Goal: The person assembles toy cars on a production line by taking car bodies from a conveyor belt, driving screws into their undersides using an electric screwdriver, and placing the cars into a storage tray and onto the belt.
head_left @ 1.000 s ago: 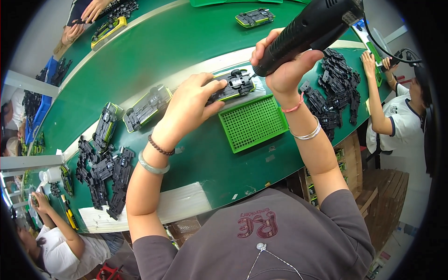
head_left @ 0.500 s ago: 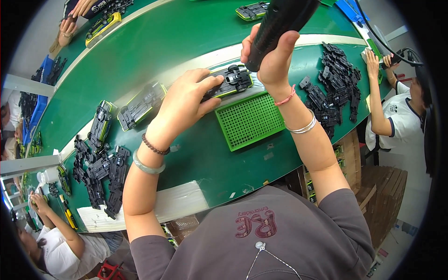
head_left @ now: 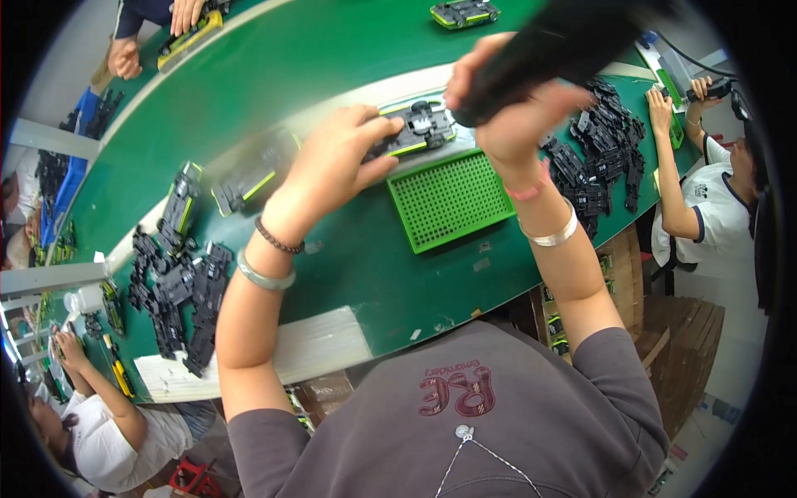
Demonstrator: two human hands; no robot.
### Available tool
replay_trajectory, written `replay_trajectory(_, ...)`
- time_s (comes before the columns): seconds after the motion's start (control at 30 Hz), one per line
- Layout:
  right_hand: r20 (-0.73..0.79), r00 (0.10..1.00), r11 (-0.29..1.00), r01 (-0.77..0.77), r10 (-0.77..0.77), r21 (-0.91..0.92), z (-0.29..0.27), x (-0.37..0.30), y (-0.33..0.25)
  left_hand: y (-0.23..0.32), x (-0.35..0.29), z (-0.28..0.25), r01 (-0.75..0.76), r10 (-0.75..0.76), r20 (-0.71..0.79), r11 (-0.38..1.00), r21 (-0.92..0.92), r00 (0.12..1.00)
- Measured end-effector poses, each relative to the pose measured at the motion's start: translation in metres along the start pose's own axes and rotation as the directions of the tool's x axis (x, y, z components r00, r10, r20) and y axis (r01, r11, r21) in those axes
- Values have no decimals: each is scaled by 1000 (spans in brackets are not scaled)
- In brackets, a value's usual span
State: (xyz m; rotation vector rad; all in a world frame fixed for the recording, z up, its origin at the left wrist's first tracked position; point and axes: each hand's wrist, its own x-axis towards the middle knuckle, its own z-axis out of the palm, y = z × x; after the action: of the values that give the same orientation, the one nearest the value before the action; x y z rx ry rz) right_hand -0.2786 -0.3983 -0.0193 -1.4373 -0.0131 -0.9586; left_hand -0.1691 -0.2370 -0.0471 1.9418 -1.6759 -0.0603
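My left hand [head_left: 336, 162] is closed over the near end of an upside-down toy car [head_left: 427, 124], its fingers and thumb pressing it down by the pale rail. The car's black underside and wheels face up, with a yellow-green edge showing. My right hand [head_left: 519, 137] grips a thick black electric screwdriver [head_left: 564, 58], smeared by motion, above and right of the car. The tool's working tip cannot be made out. Left of my left hand lie two more overturned toy cars, one greyish [head_left: 245, 183] and one darker [head_left: 178, 207].
A green perforated tray [head_left: 452, 203] sits just nearer than the car. Black chassis parts are heaped at left [head_left: 178, 299] and right [head_left: 610, 141]. Another overturned car [head_left: 465, 12] lies beyond the rail [head_left: 374, 95]. Co-workers sit at right [head_left: 706, 191], lower left [head_left: 108, 432] and far left.
My right hand has swung a little to the right with the screwdriver, which is now blurred. My left hand stays on the car. The far-left co-worker's hands have moved apart.
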Motion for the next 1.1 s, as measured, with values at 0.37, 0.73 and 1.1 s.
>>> replay_trajectory(0.37, 34, 998, 921, -61, 52, 386, -7, -98, -14, -1, -2, 7, -25, 25, -72, 1000, -4, 997)
replay_trajectory(0.73, 29, 989, 956, -149, 146, 252, -8, -105, -10, 1, -4, 5, 35, -35, 4, 999, -6, 999)
replay_trajectory(1.1, -18, 964, 953, -261, 266, 156, 0, -99, -11, 0, -9, -8, -18, 18, -64, 1000, 2, 998)
